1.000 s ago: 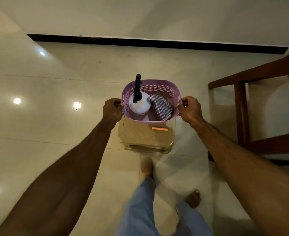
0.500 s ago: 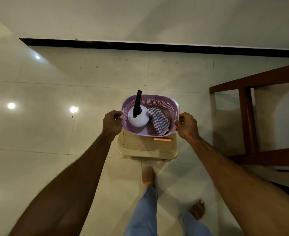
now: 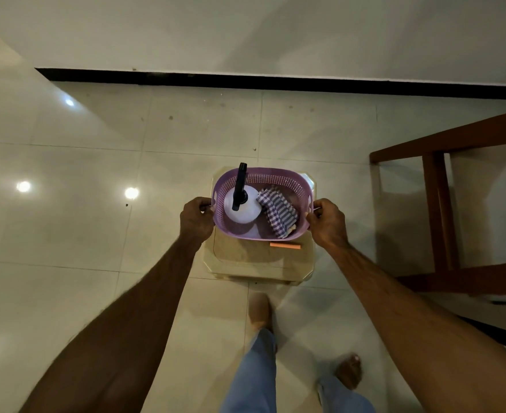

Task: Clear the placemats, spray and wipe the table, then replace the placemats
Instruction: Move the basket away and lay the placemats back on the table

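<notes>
A purple perforated basket (image 3: 275, 177) is held over a beige plastic stool (image 3: 254, 263). Whether it rests on the seat or hovers just above, I cannot tell. Inside it stand a white spray bottle (image 3: 242, 208) with a black nozzle and a folded purple-and-white checked cloth (image 3: 278, 211). My left hand (image 3: 196, 217) grips the basket's left handle and my right hand (image 3: 327, 222) grips the right handle. No placemats are in view.
An orange strip (image 3: 284, 245) lies on the stool seat just in front of the basket. A dark wooden frame (image 3: 442, 210) stands at the right. A wall with a black skirting (image 3: 275, 81) runs across the back. My feet stand on glossy floor tiles.
The basket has come down and closer to the stool, with both hands still on its handles. The view has tilted down, showing more floor behind the stool.
</notes>
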